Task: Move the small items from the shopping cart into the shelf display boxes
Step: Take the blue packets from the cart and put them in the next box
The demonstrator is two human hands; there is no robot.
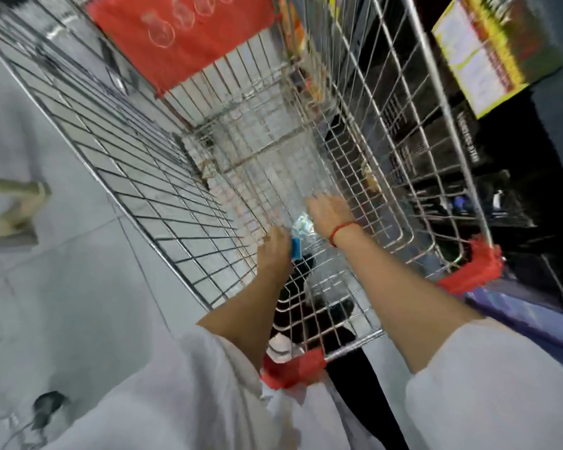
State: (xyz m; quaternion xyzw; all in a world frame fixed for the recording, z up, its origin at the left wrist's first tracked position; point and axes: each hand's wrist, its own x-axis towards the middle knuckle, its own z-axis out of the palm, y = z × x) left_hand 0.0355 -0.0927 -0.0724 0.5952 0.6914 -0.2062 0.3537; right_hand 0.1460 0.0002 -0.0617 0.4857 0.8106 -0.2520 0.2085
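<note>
Both my arms reach down into a wire shopping cart (163, 177) with red corner bumpers. Near the cart floor lie small blue and white packets (301, 230), blurred by motion. My left hand (275, 251) is curled around the blue end of the packets. My right hand (329, 214), with a red string on its wrist, rests over them from the right, fingers bent down. Whether the right hand grips any packet is hidden by the hand itself. The shelf display boxes are not clearly visible.
A red panel (182, 34) hangs at the cart's far end. A dark shelf unit (468, 151) stands right of the cart, with a yellow-green box (491, 50) above it. Grey tiled floor (62, 271) lies to the left. My shoes show beneath the cart.
</note>
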